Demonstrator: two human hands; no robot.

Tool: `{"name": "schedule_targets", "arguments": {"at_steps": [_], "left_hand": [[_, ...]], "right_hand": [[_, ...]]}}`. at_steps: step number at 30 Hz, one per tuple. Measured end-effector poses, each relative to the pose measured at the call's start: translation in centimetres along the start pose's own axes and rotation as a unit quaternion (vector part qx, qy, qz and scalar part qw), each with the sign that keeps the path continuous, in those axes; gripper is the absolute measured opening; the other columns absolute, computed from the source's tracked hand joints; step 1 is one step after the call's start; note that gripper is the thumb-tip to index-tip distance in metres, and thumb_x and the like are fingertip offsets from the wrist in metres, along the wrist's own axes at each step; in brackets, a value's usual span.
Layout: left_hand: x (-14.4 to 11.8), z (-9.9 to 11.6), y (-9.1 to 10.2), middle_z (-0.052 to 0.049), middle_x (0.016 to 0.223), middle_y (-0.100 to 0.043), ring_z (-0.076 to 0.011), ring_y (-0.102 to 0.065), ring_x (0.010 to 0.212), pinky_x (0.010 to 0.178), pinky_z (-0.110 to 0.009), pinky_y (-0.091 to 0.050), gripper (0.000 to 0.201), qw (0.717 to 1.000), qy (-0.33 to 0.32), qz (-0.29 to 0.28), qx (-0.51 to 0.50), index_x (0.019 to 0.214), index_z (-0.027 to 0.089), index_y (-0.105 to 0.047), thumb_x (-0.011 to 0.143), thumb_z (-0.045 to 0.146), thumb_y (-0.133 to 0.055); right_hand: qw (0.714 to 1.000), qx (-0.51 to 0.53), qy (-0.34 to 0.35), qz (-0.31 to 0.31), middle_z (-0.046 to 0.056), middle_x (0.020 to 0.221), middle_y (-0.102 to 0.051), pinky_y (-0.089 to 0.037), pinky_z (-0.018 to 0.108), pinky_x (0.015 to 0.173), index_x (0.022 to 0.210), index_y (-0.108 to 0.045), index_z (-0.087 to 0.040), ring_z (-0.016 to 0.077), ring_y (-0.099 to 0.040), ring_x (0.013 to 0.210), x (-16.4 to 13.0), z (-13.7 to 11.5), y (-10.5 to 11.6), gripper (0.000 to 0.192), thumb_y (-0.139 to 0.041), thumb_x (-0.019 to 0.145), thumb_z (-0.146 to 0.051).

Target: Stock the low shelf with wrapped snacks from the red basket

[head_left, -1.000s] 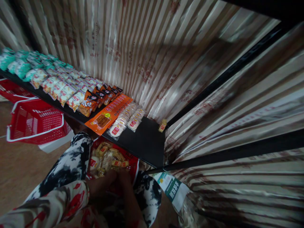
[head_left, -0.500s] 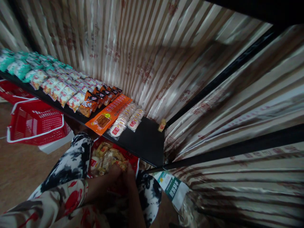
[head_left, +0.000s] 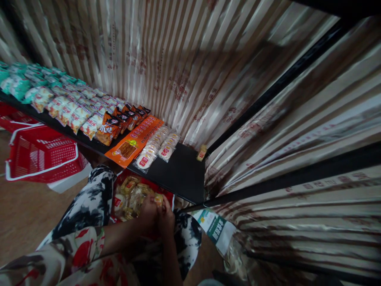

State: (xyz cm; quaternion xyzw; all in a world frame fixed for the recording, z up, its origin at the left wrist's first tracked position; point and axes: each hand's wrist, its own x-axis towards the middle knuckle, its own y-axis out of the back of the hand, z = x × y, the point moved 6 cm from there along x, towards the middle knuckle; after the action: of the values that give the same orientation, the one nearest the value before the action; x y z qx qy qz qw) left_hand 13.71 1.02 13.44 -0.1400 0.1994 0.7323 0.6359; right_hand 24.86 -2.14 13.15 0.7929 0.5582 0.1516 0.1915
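My left hand (head_left: 149, 211) and my right hand (head_left: 166, 217) are together over a red basket (head_left: 170, 195) between my knees. Both are closed on a small yellow snack packet (head_left: 158, 200), whose upper part shows above the fingers. Beneath and to the left lie several clear-wrapped snack packets (head_left: 135, 194), yellowish ones and a white one with a red label. A similar yellow packet (head_left: 202, 152) stands alone at the far right corner of the black shelf (head_left: 184, 171).
Along the shelf stand rows of white crackers (head_left: 169, 147), an orange bag (head_left: 129, 149), orange-black bags (head_left: 108, 129), white bags (head_left: 74, 115) and teal bags (head_left: 18, 85). Another red basket (head_left: 38, 159) sits on the floor at left. A striped curtain (head_left: 184, 71) and black posts (head_left: 268, 93) enclose the shelf.
My hands have lifted slightly and shifted right, and the yellow packet in them shows more clearly. The view has shifted a little; the shelf goods stay in place.
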Motion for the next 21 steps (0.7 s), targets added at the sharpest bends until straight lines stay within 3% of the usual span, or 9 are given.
{"name": "schedule_targets", "arguments": {"at_steps": [6,9,15,21], "left_hand": [[-1.2,2.3,-1.2,0.0,0.068,-0.061,-0.0125,-0.058,0.059,0.056,-0.022,-0.047,0.018,0.993,-0.042,-0.049,-0.096,0.079,0.018,-0.053,0.066,0.008,-0.047],[-1.3,3.1,-1.7,-0.001,0.075,-0.064,-0.0133,-0.061,0.068,0.065,-0.024,-0.05,0.018,0.99,-0.081,-0.069,-0.095,0.083,0.018,-0.057,0.067,0.012,-0.051],[-0.7,3.1,-3.1,-0.006,0.095,-0.066,-0.0167,-0.062,0.088,0.083,-0.031,-0.049,0.026,0.98,-0.146,-0.106,-0.09,0.096,0.018,-0.06,0.071,0.017,-0.053],[-0.5,3.7,-4.3,-0.007,0.102,-0.065,-0.0161,-0.062,0.09,0.082,-0.029,-0.05,0.035,0.974,-0.138,-0.141,-0.116,0.107,0.018,-0.057,0.073,0.015,-0.051]], "right_hand": [[0.999,-0.016,-0.016,0.031,0.008,0.118,-0.062,-0.048,0.028,0.086,0.126,-0.051,-0.019,0.0182,-0.061,0.101,0.1,-1.2,1.5,0.048,-0.046,0.082,-0.039],[0.999,-0.008,-0.011,0.049,0.01,0.119,-0.061,-0.048,0.029,0.085,0.128,-0.05,-0.018,0.019,-0.063,0.098,0.3,-2.2,2.4,0.049,-0.045,0.084,-0.04],[0.995,0.009,0.001,0.099,0.013,0.122,-0.058,-0.048,0.031,0.083,0.125,-0.052,-0.016,0.0208,-0.06,0.101,0.8,-4.0,4.0,0.05,-0.044,0.084,-0.042],[0.991,-0.003,0.002,0.135,0.013,0.121,-0.058,-0.046,0.031,0.085,0.123,-0.054,-0.015,0.021,-0.057,0.103,1.6,-4.9,4.9,0.048,-0.041,0.085,-0.042]]}}
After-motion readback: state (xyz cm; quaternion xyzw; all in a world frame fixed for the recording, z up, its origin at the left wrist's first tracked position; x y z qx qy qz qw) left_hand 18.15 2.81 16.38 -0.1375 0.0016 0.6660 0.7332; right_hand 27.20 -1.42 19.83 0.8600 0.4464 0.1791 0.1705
